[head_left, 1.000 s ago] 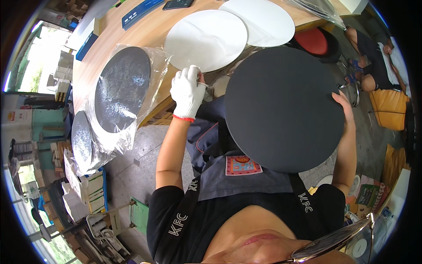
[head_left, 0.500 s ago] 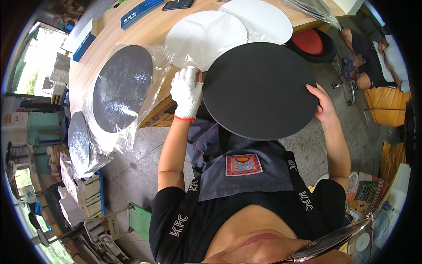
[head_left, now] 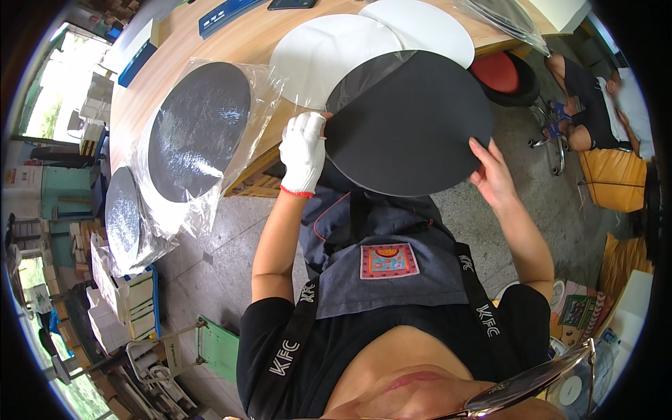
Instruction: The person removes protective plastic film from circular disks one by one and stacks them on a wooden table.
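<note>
A round black board (head_left: 413,133) is held flat in front of me, over my apron. My right hand (head_left: 493,175) is closed on its right edge, thumb on top, the other fingers partly hidden beneath. At its left edge my left hand (head_left: 303,154), in a white knit glove, pinches what looks like the mouth of a clear plastic bag (head_left: 360,80). Clear film covers the board's upper left part, ending in a slanting line. Behind lie two white round boards (head_left: 318,52) (head_left: 427,28). To the left, a bagged dark disc (head_left: 199,133) overhangs the table edge.
Another bagged disc (head_left: 124,217) hangs lower left of the table (head_left: 154,70). Blue-sided boxes (head_left: 227,15) and a phone (head_left: 292,3) are at the back. A red-black stool (head_left: 498,73) and a seated person (head_left: 602,105) are at right; a green folding chair (head_left: 217,348) stands lower left.
The black board has moved up and slightly left, with my right hand following. Clear film now shows over its upper left part. My left hand has shifted slightly right.
</note>
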Tool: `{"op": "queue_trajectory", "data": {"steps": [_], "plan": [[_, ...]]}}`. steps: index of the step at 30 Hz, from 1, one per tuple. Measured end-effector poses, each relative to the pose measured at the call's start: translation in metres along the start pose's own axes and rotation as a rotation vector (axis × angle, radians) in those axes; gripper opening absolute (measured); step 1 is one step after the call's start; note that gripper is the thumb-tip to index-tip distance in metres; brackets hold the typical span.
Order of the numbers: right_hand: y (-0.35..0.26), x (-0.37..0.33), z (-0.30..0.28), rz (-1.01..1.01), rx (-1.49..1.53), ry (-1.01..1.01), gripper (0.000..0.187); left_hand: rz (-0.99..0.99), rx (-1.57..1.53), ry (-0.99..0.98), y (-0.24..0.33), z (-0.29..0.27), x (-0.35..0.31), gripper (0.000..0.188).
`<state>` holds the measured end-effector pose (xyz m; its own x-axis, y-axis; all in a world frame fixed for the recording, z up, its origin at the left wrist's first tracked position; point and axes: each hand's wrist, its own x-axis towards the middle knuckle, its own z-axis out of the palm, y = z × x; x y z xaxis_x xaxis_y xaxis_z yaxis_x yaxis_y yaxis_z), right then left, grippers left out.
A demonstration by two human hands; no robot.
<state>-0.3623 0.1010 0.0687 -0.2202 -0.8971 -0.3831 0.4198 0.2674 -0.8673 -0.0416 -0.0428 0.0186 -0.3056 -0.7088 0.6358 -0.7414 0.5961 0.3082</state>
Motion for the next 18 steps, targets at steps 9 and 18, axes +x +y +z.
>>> {"op": "queue_trajectory", "data": {"steps": [9, 18], "plan": [[0.009, -0.002, 0.009, -0.027, 0.077, 0.093, 0.030, 0.004, -0.107, 0.229, 0.014, -0.007, -0.018, 0.033], [-0.001, -0.005, 0.016, 0.002, 0.147, 0.099, 0.028, -1.319, -2.273, 0.011, 0.077, 0.083, -0.054, 0.036]]}}
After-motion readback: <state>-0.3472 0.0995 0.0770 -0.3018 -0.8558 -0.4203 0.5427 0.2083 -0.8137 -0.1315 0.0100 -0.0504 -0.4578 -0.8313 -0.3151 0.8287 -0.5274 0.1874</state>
